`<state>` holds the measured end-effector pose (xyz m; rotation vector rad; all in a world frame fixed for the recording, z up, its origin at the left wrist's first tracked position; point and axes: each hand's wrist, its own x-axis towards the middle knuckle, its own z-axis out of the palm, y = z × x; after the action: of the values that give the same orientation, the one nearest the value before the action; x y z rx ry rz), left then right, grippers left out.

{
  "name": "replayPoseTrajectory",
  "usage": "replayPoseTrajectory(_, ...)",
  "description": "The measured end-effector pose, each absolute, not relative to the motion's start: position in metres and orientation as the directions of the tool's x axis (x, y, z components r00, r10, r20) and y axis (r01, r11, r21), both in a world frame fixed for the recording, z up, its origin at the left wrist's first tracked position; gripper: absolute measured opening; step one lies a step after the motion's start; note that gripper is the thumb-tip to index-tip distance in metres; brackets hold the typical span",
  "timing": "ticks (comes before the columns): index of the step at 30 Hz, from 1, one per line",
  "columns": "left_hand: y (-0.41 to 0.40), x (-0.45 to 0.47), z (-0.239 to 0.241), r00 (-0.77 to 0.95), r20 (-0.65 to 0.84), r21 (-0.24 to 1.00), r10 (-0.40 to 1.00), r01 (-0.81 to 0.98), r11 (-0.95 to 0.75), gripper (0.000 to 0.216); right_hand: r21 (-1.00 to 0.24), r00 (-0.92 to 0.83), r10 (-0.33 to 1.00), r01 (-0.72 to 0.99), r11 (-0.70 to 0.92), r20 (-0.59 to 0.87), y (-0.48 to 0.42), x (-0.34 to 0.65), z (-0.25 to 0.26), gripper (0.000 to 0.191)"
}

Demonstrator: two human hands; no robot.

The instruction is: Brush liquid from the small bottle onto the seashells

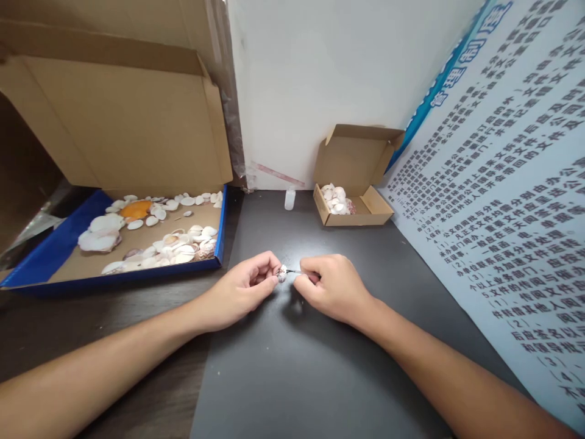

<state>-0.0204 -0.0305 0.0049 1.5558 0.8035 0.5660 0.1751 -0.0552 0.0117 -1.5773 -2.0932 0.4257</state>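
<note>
My left hand (244, 288) pinches a small speckled shell (282, 274) between thumb and fingertips, just above the dark table (292, 366). My right hand (329, 285) is closed in a fist around a thin metal tool (294, 271) whose tip touches the shell. Both hands meet at the middle of the table, forearms resting on it.
A large open cardboard box with a blue rim (220, 228) holds several white shells and one orange shell (136, 210) at the left. A small open carton (354, 204) with shells stands at the back, a small white bottle (289, 199) beside it. A printed poster (503, 201) leans at the right.
</note>
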Motion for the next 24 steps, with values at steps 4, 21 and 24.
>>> replayPoseTrajectory(4, -0.0319, -0.0206, 0.0074, 0.637, -0.102, 0.983, 0.764, 0.184, -0.022, 0.019, -0.525, -0.219, 0.956, 0.800, 0.291, 0.196, -0.0551, 0.1749, 0.0140, 0.028)
replayPoseTrajectory(21, -0.0310, -0.0202, 0.0054, 0.647, -0.098, 0.982, 0.756, 0.188, -0.034, 0.023, -0.578, -0.285, 0.932, 0.732, 0.362, 0.223, -0.0595, 0.1728, 0.0156, 0.029)
replayPoseTrajectory(24, -0.0309, -0.0205, 0.0063, 0.651, -0.097, 0.981, 0.753, 0.189, -0.036, 0.023, -0.572, -0.266, 0.943, 0.749, 0.333, 0.200, -0.0579, 0.1735, 0.0157, 0.029)
